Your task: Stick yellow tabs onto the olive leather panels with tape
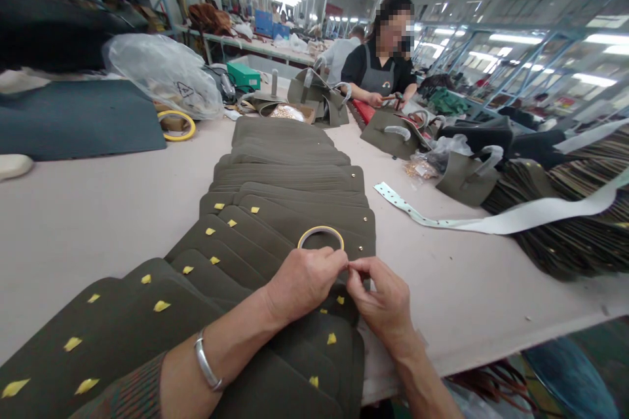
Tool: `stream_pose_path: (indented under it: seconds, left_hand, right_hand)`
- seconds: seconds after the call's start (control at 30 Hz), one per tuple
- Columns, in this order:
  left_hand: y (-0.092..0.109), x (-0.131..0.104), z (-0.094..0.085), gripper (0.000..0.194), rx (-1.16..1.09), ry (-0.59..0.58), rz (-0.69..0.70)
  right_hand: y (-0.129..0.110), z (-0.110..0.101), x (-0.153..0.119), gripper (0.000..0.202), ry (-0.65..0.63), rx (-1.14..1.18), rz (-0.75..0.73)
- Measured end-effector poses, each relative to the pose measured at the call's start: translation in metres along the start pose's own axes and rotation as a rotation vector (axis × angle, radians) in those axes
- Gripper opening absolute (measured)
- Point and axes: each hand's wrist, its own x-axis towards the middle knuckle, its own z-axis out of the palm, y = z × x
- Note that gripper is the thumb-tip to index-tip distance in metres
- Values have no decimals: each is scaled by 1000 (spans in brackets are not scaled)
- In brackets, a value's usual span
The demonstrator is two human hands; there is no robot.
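My left hand [309, 278] is closed around the near edge of a yellow roll of tape [322, 229], which tilts up behind the fingers. Touching it at the fingertips, my right hand [381, 291] is pinched; whatever lies between its thumb and finger is too small to make out. Beneath both hands spread overlapping dark olive panels [275, 209], fanned out in a long row over the table. Small yellow tape pieces [161, 306] stick to many of them. Small metal studs [365, 218] show near the right edges of some panels.
A second yellow tape roll [177, 134] lies at the left by a plastic bag [162, 72]. A white strip [511, 215] crosses the table [437, 288] toward stacked panels [550, 209]. Across the table a person [386, 59] works among bag parts [393, 131].
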Motion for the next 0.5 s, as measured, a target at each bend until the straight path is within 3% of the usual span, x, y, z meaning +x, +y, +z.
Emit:
stream_pose_path:
  seconds: [0.17, 0.23, 0.37, 0.5]
  left_hand:
    - [7, 0, 2, 20, 13, 102, 68]
    - [6, 1, 5, 18, 48, 88, 23]
    - [0, 5, 9, 11, 178, -64, -72]
    - [0, 8, 8, 10, 192, -180, -94]
  right_hand:
    - [18, 2, 5, 23, 23, 426, 590]
    - [33, -2, 8, 32, 26, 486, 707]
    - [54, -7, 13, 41, -26, 437, 692]
    - [55, -5, 14, 37, -92, 322, 613]
